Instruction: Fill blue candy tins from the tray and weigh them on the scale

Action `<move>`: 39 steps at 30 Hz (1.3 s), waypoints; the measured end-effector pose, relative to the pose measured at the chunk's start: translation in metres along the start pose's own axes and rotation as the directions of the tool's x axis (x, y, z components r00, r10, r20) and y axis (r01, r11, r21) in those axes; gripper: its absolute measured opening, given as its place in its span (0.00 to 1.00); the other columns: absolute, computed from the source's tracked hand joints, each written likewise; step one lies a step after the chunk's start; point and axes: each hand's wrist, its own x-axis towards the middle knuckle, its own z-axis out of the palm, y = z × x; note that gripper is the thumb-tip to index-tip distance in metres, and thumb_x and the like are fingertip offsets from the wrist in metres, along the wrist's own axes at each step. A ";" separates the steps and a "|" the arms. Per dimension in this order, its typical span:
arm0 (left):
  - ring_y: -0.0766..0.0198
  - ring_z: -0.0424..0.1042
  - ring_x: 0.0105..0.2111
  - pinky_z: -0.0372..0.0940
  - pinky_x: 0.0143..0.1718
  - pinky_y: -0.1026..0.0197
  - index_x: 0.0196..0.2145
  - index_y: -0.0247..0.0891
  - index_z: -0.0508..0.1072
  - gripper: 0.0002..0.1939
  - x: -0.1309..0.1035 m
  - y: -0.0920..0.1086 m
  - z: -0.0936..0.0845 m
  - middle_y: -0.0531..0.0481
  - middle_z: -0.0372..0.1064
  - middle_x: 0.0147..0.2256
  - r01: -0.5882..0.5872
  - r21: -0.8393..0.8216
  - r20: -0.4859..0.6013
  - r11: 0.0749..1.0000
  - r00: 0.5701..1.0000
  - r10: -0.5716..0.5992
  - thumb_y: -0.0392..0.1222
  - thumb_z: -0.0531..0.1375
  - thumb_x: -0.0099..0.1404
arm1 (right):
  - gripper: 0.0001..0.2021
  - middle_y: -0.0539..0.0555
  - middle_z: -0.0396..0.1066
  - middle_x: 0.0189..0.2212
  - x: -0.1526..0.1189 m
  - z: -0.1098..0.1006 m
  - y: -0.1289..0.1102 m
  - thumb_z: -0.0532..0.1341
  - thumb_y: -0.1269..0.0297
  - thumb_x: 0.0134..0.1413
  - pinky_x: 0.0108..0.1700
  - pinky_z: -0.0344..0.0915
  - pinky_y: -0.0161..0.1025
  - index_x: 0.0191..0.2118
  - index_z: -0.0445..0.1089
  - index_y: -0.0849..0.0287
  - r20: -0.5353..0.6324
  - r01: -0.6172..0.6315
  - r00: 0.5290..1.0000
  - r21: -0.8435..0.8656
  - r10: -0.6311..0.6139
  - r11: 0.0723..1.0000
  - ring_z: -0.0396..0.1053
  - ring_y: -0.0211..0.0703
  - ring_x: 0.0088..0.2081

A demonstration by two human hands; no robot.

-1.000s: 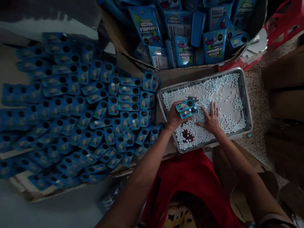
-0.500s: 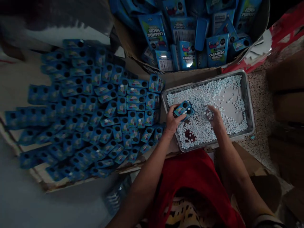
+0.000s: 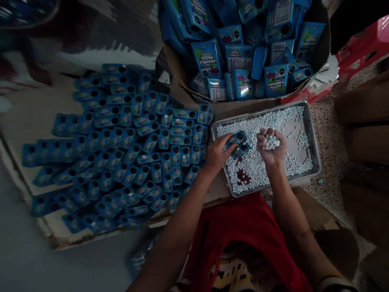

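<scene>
My left hand (image 3: pixel 218 153) grips two small blue candy boxes (image 3: pixel 238 138) over the left part of a metal tray (image 3: pixel 316 152). Each of these boxes has a dark round hole at one end. Palm up, my right hand (image 3: pixel 272 148) is cupped around a heap of small pale candies (image 3: pixel 271 141), its fingers curled in at the far side. Under both hands, loose pale candies (image 3: pixel 258 174) cover much of the tray bottom, and a dark red patch (image 3: pixel 243 176) shows among them.
Rows of upright blue boxes (image 3: pixel 121 150) fill the table (image 3: pixel 18 109) on the left. Behind the tray stands a large cardboard carton (image 3: pixel 188 91) of blue packages labelled "Caramelo Macizo" (image 3: pixel 276 81). Brown cardboard boxes (image 3: pixel 361 99) are stacked on the right, near a red plastic piece (image 3: pixel 364 48).
My right hand has turned palm up and come out of the candies with a heap in it. My left hand has tilted the two boxes apart, so both holes show. The view has shifted slightly.
</scene>
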 end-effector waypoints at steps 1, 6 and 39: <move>0.44 0.83 0.60 0.77 0.67 0.45 0.60 0.42 0.82 0.30 0.001 0.009 -0.005 0.40 0.83 0.58 -0.058 0.037 0.015 0.998 0.998 0.058 0.67 0.68 0.74 | 0.13 0.51 0.66 0.33 -0.002 0.011 -0.003 0.72 0.58 0.53 0.27 0.63 0.35 0.30 0.66 0.52 0.015 0.041 0.999 -0.015 -0.040 0.999 0.60 0.41 0.31; 0.52 0.86 0.56 0.81 0.61 0.52 0.65 0.40 0.79 0.23 0.009 0.055 -0.018 0.40 0.84 0.57 -0.394 0.257 0.124 0.883 0.919 0.374 0.56 0.63 0.83 | 0.17 0.50 0.58 0.30 -0.009 0.054 -0.014 0.74 0.50 0.55 0.34 0.65 0.42 0.29 0.68 0.51 0.117 0.265 0.961 -0.147 -0.249 0.953 0.58 0.43 0.31; 0.55 0.87 0.51 0.82 0.54 0.56 0.61 0.39 0.81 0.23 0.030 0.056 0.051 0.41 0.85 0.52 -0.422 0.078 0.207 0.903 0.893 0.400 0.58 0.66 0.80 | 0.03 0.49 0.75 0.36 -0.041 -0.015 -0.056 0.71 0.66 0.67 0.39 0.77 0.29 0.41 0.78 0.55 -0.372 0.314 0.879 -0.023 -0.299 0.949 0.75 0.35 0.37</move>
